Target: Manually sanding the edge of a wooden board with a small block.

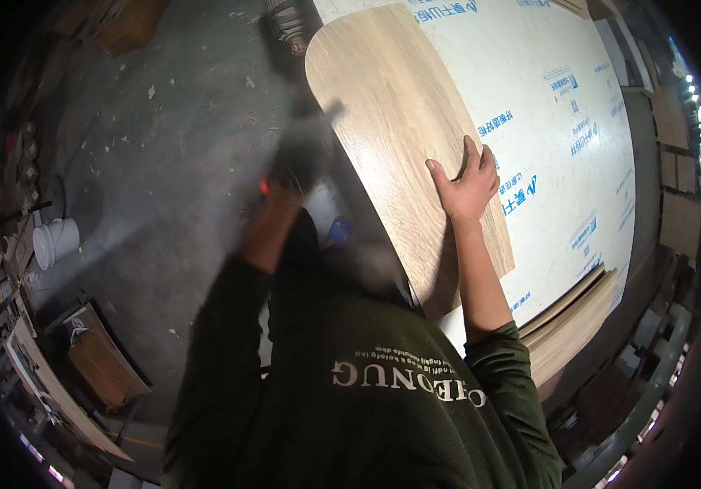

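Note:
A light wood-grain board (379, 98) with rounded far corners lies along the left edge of a white printed panel (562, 155). My right hand (471, 189) rests on the board near its right edge, thumb and fingers spread, holding nothing. To the left of the board, my left hand (285, 196) is closed round a dark handheld tool (305, 151). Motion smears both hand and tool, so the tool's exact kind is unclear. Its narrow tip points toward the board's left edge, and a red spot shows near the hand.
Thin wooden strips (570, 314) are stacked at the panel's near right corner. A white bucket (55, 243) stands on the grey floor (163, 163) at left, near a brown panel (102, 363). Further boards (680, 204) line the right side. Small scraps dot the floor.

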{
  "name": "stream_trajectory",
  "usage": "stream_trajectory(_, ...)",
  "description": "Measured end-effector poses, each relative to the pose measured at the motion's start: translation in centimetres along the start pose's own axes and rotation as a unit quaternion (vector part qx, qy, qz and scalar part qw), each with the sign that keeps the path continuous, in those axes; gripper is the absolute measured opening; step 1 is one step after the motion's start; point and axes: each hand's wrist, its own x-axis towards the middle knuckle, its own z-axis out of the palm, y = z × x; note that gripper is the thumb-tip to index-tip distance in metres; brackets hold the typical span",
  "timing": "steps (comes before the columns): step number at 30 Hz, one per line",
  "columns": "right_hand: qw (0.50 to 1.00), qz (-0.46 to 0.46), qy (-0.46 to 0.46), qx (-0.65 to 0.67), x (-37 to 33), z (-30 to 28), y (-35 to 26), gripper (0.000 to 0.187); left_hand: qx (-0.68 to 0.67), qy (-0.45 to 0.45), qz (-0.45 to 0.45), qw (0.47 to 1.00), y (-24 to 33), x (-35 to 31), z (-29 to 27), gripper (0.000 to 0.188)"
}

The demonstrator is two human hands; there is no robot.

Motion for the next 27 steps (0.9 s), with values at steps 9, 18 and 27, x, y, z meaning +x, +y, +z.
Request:
stream_trajectory(9, 0.991, -0.074, 0.009, 0.110, -0.6, -0.4, 2.7, 0.083, -0.297, -0.117, -0.015, 0.948, 8.6, -8.3, -4.9, 0.031)
stream_trajectory(18, 0.994, -0.090, 0.008, 0.068, -14.1, -4.2, 13.6, 0.077, -0.267, 0.116, -0.061, 0.955, -4.7, 5.2, 2.0, 0.037)
stream_trajectory(27, 0.996, -0.012, 0.076, 0.038, -7.1, 0.1, 3.6, 0.072, -0.247, -0.010, -0.090, 0.965, -1.4, 2.6, 2.9, 0.038)
